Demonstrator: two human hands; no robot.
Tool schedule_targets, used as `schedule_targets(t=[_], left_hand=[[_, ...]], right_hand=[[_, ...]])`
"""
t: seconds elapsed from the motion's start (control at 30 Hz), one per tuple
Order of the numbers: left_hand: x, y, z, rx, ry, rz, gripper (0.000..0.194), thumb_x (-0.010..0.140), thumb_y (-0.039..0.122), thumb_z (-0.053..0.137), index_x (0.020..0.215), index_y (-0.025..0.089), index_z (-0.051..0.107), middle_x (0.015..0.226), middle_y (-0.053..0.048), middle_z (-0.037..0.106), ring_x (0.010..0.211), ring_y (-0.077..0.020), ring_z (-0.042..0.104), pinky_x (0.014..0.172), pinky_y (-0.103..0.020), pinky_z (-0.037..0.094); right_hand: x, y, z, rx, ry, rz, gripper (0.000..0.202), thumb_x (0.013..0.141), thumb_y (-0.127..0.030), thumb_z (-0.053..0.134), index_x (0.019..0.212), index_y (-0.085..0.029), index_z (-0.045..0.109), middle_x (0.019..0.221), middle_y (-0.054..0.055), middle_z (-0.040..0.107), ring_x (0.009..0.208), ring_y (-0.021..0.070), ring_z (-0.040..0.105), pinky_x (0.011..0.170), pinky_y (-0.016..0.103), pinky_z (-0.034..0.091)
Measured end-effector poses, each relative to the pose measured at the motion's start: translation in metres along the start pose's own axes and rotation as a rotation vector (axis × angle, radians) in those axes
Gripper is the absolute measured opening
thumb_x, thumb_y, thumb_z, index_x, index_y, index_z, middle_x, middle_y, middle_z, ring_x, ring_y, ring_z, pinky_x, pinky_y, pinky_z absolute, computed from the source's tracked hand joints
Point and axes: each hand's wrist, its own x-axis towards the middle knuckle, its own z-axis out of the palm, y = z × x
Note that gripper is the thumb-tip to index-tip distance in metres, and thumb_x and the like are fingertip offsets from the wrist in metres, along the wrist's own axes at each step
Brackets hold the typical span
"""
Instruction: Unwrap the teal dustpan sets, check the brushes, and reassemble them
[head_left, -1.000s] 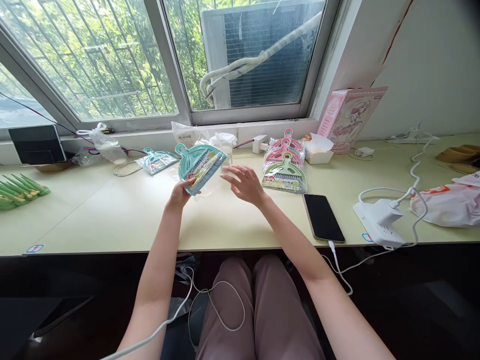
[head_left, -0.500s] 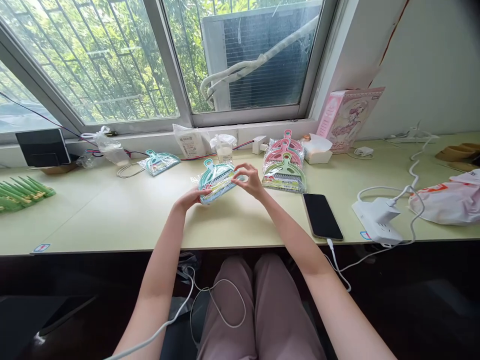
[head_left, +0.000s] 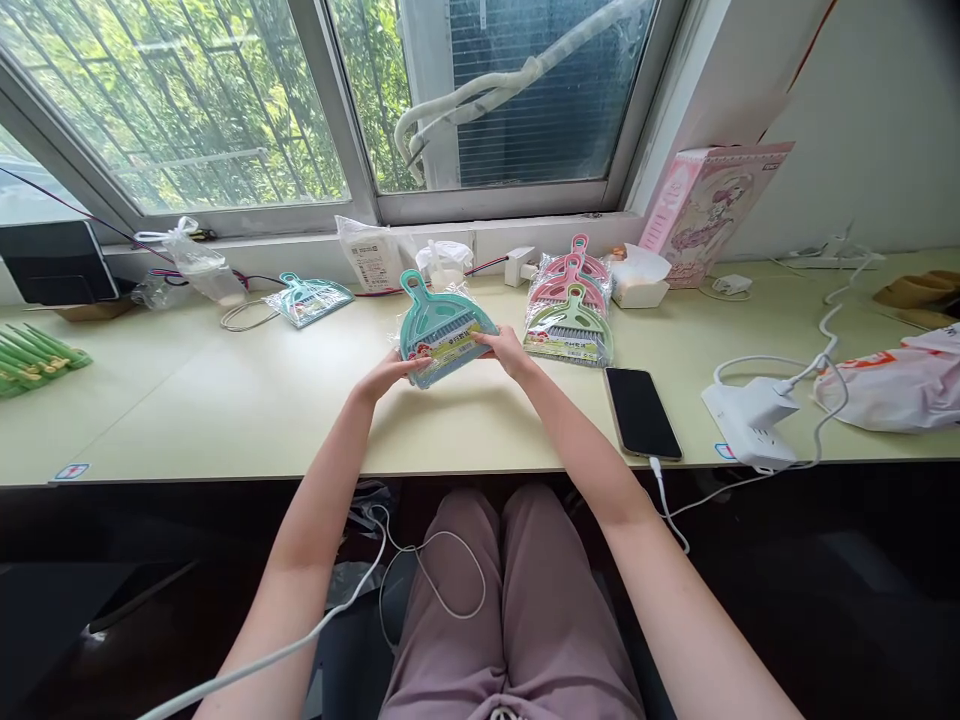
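A teal dustpan and brush set (head_left: 442,325) in clear wrap is held up over the table, its handle pointing up and to the left and its yellow label facing me. My left hand (head_left: 388,375) grips its lower left edge. At its right edge, my right hand (head_left: 505,350) has its fingers closed on the label side. Another teal set (head_left: 309,299) lies to the left near the window. Pink sets (head_left: 574,275) and a green set (head_left: 570,328) lie overlapping to the right of my right hand.
A phone (head_left: 643,412) with a cable lies at the front edge, left of a white power strip (head_left: 750,425). A tissue pack (head_left: 639,276) and pink box (head_left: 716,212) stand at the back right. Green sticks (head_left: 37,358) lie far left; a wrapped cup (head_left: 445,262) stands behind the held set.
The held teal set has been tilted up, showing more of its face. My right hand has shifted from its upper edge to its right edge. The view has tipped slightly downward.
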Motion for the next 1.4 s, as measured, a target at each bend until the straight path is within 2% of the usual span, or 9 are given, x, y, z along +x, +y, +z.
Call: schedule_targets(t=[0.23,0.37,0.53,0.67,0.77,0.9,1.03,1.23,1.4], left_hand=[[-0.002,0.011,0.007,-0.139,-0.099,0.04,0.092,0.08,0.081,0.053,0.146,0.017,0.046,0.126,-0.02,0.068,0.086,-0.0286,0.074,0.07,-0.04,0.062],[-0.006,0.016,0.018,-0.066,-0.043,0.098,0.097,0.072,0.058,0.08,0.151,0.026,0.033,0.136,-0.017,0.064,0.09,-0.0275,0.076,0.075,-0.038,0.063],[0.01,0.002,0.027,-0.147,0.168,0.017,0.066,0.08,0.055,0.072,0.128,0.013,0.055,0.107,-0.016,0.075,0.072,-0.0241,0.076,0.07,-0.038,0.063],[0.021,-0.008,0.02,-0.174,0.273,0.03,0.063,0.079,0.055,0.071,0.12,0.009,0.057,0.093,-0.015,0.076,0.059,-0.0231,0.073,0.056,-0.034,0.06],[0.02,-0.007,0.014,-0.122,0.302,0.077,0.064,0.077,0.056,0.071,0.117,0.009,0.055,0.097,-0.017,0.075,0.052,-0.0213,0.07,0.045,-0.03,0.054],[0.011,0.002,0.012,-0.046,0.174,0.129,0.068,0.075,0.057,0.072,0.121,0.011,0.052,0.106,-0.018,0.074,0.055,-0.022,0.071,0.044,-0.029,0.051],[0.004,0.012,0.017,-0.023,0.002,0.109,0.068,0.075,0.056,0.074,0.124,0.013,0.053,0.111,-0.016,0.074,0.065,-0.0239,0.074,0.053,-0.031,0.055],[0.0,0.013,0.023,-0.025,-0.14,0.003,0.071,0.085,0.07,0.058,0.13,0.015,0.057,0.095,-0.013,0.078,0.073,-0.024,0.075,0.068,-0.033,0.059],[0.011,0.001,0.015,-0.036,0.039,-0.005,0.071,0.087,0.074,0.05,0.124,0.013,0.057,0.093,-0.016,0.078,0.068,-0.0214,0.073,0.067,-0.032,0.057]], right_hand=[[0.006,-0.001,-0.005,0.235,0.148,0.131,0.01,0.081,-0.014,0.076,0.079,-0.014,0.066,0.07,0.002,0.072,0.066,0.015,0.068,0.071,0.034,0.065],[0.007,-0.001,-0.009,0.246,0.211,0.127,0.012,0.081,-0.014,0.078,0.079,-0.015,0.065,0.068,0.001,0.072,0.066,0.015,0.069,0.072,0.034,0.066],[0.007,0.001,-0.007,0.237,0.084,0.155,0.012,0.084,-0.02,0.078,0.083,-0.014,0.067,0.077,0.005,0.076,0.073,0.018,0.072,0.08,0.04,0.065],[0.004,0.001,-0.011,0.156,-0.089,0.108,0.018,0.087,-0.031,0.075,0.091,-0.014,0.069,0.09,0.009,0.078,0.084,0.02,0.073,0.082,0.039,0.064],[0.003,-0.001,-0.019,-0.074,-0.126,0.023,0.03,0.077,-0.031,0.082,0.101,-0.017,0.069,0.09,0.005,0.078,0.084,0.0187,0.071,0.078,0.033,0.063],[-0.001,-0.009,-0.031,-0.245,-0.069,-0.081,0.056,0.062,-0.025,0.088,0.114,-0.022,0.066,0.084,-0.003,0.076,0.077,0.0163,0.069,0.074,0.029,0.06],[-0.017,-0.021,-0.04,-0.298,-0.079,-0.107,0.051,0.061,-0.021,0.087,0.109,-0.02,0.071,0.084,0.0,0.077,0.079,0.0185,0.07,0.076,0.031,0.059],[-0.065,-0.042,-0.09,-0.352,0.051,0.018,0.053,0.059,-0.016,0.088,0.11,-0.016,0.073,0.075,0.002,0.075,0.064,0.0187,0.068,0.063,0.031,0.059],[-0.078,-0.057,-0.163,-0.419,0.277,0.096,0.058,0.061,-0.018,0.09,0.114,-0.012,0.07,0.078,0.006,0.075,0.063,0.0192,0.068,0.064,0.035,0.06]])
